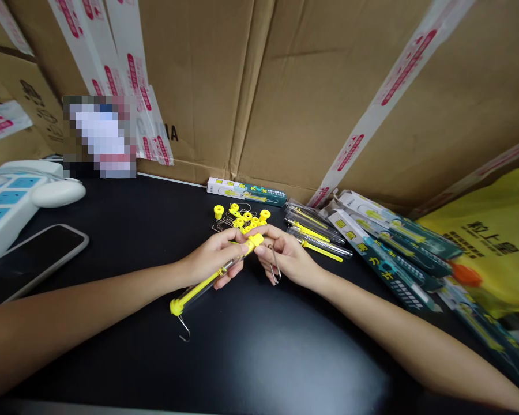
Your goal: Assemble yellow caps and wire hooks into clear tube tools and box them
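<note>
On the black counter (259,346), the left hand (211,259) has its grip closed round a clear-and-yellow tube scale (210,276), whose metal hook (184,329) hangs at 7 o'clock. The right hand (285,256) pinches a wire hanger (275,266) at the tube's yellow end; fingers hide that joint. Beyond, at 12 o'clock, lie loose yellow caps (242,216). Boxed packs (384,248) crowd 2 o'clock, and a phone (34,256) lies at 9.
</note>
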A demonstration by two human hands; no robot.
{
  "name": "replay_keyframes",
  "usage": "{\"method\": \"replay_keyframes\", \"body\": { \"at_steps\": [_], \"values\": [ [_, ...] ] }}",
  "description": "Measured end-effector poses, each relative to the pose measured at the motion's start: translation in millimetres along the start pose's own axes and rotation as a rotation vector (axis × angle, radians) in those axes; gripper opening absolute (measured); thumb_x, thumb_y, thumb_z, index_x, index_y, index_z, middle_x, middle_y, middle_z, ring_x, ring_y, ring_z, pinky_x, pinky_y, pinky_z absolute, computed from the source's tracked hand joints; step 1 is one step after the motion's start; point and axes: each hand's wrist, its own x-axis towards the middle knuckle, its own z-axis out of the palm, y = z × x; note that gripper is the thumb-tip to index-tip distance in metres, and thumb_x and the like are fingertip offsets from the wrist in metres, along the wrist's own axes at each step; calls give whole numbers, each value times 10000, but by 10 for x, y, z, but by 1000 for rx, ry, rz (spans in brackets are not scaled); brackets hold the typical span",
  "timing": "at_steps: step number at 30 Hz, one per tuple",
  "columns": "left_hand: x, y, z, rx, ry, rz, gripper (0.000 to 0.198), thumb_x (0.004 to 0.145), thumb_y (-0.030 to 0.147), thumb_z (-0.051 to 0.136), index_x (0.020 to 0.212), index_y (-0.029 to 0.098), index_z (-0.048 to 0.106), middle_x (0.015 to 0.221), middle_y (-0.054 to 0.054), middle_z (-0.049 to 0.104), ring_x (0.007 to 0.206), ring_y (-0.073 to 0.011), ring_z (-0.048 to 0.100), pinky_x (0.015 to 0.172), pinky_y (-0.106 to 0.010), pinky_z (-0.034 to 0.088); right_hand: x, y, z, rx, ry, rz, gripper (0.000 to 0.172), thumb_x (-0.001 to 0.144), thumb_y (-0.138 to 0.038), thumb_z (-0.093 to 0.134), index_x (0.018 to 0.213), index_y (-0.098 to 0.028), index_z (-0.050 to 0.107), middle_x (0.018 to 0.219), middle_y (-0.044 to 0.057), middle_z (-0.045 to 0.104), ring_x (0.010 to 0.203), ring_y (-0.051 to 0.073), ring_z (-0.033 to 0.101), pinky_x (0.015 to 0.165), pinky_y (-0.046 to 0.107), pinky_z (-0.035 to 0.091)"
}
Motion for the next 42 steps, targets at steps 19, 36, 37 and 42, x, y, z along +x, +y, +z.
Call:
{"method": "replay_keyframes", "body": {
  "at_steps": [19,36,37,42],
  "values": [
    [25,15,22,-96,67,-16,175,892,356,475,816,220,396,479,76,543,266,-66,436,266,-122,296,3,-239,-48,-174,86,42,333,835,-346,668,1005,-229,407,566,-137,481,305,18,397,284,121,394],
    [60,-31,65,-22,186,-14,264,874,450,552,911,238,399,553,100,528,302,-66,475,276,-136,364,-40,-451,-108,-446,173,-95,193,898,-359,585,908,-208,466,704,-57,500,458,46,496,407,182,490],
    [59,-31,66,-12,178,-18,271,869,453,559,905,234,402,550,99,530,303,-67,478,277,-137,368,-55,-453,-72,-500,236,-163,178,900,-353,583,908,-211,476,713,-47,501,472,54,502,405,185,485],
    [58,-32,67,35,125,-29,264,863,434,564,861,224,403,520,93,540,296,-76,479,283,-152,387,-93,-396,7,-710,344,-324,94,921,-309,548,954,-228,513,691,-28,514,472,86,515,424,236,465]
  ]
}}
